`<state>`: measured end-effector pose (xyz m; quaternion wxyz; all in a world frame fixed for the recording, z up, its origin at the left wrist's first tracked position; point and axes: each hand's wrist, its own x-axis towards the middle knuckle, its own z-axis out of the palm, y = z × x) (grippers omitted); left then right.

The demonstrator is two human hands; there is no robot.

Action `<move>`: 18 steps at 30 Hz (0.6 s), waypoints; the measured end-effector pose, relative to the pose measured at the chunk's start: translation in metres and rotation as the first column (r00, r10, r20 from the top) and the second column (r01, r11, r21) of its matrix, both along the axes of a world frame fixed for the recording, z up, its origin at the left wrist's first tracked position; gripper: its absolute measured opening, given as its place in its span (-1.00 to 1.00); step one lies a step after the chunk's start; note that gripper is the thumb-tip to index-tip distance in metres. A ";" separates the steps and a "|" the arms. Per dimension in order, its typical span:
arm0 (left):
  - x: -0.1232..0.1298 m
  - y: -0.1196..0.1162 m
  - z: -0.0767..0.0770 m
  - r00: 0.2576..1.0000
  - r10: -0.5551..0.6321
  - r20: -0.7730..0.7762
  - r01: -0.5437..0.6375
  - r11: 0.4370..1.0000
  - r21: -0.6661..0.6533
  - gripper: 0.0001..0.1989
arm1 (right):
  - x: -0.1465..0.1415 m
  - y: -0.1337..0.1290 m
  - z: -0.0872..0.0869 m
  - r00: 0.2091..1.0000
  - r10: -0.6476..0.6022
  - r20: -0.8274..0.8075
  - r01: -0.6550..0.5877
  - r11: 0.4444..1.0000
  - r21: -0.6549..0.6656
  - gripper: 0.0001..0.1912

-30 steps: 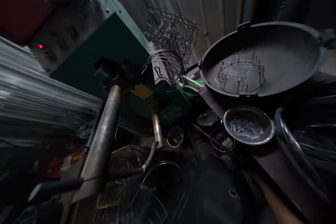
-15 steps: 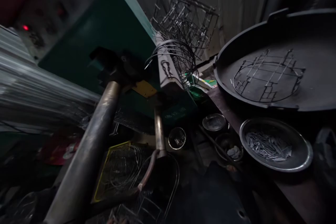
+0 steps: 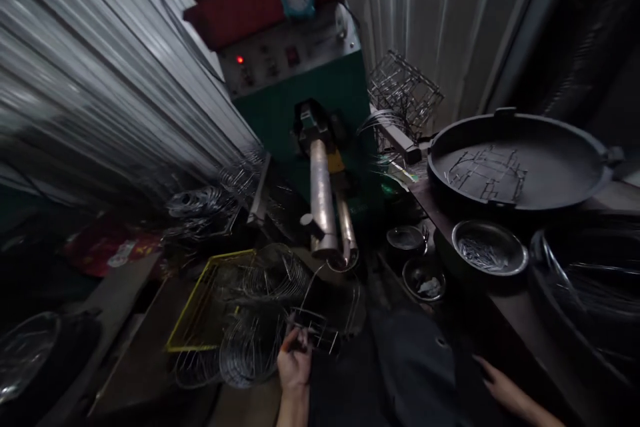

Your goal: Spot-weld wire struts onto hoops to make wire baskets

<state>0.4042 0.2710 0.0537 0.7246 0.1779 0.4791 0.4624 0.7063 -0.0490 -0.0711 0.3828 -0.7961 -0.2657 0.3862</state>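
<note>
Near the bottom centre, my left hand (image 3: pixel 294 361) has its fingers closed on a small wire frame (image 3: pixel 320 332), which sits just below the copper-coloured electrode arms (image 3: pixel 323 200) of a green machine (image 3: pixel 260 107). My right hand (image 3: pixel 500 385) is low at the right, beside the dark apron (image 3: pixel 415 353); its fingers are partly hidden and blurred, so what they do is unclear. Left of my left hand are wire rings (image 3: pixel 245 353).
A yellow-rimmed basket (image 3: pixel 209 259) holds wire rings at the left. On the right are a large round pan (image 3: pixel 560 180) with a wire frame, a metal bowl (image 3: pixel 520 260) of short rods, and small bowls (image 3: pixel 424 270). Wire frames (image 3: pixel 405 90) stand behind.
The view has swung up and back, so the machine's panel and a clock now show. Both hands have come into clear view, the left with the wire frame.
</note>
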 end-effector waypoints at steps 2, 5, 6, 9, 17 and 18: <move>-0.004 0.003 -0.001 0.999 -0.021 0.050 0.022 1.000 -0.010 -0.93 | 0.012 0.009 0.019 0.996 0.088 -0.029 -0.086 0.995 0.049 -0.69; -0.004 0.008 0.000 0.993 -0.031 0.116 0.031 1.000 -0.004 -0.91 | 0.028 0.030 0.046 0.992 0.113 0.053 -0.116 0.992 0.048 -0.66; -0.004 0.009 0.001 0.991 -0.029 0.133 0.030 1.000 -0.003 -0.89 | 0.031 0.037 0.054 0.992 0.089 0.089 -0.092 0.995 0.037 -0.66; -0.001 0.010 0.004 0.987 -0.019 0.160 0.020 1.000 -0.007 -0.82 | 0.033 0.059 0.075 0.994 0.065 0.089 -0.070 0.996 0.060 -0.69; 0.004 0.003 0.005 0.977 -0.085 0.194 0.067 0.993 0.096 -0.57 | 0.027 0.125 0.154 0.967 0.253 0.007 -0.250 0.952 0.176 -0.71; 0.005 0.003 0.005 0.976 -0.089 0.198 0.067 0.992 0.111 -0.56 | 0.028 0.134 0.163 0.967 0.252 0.039 -0.254 0.937 0.239 -0.70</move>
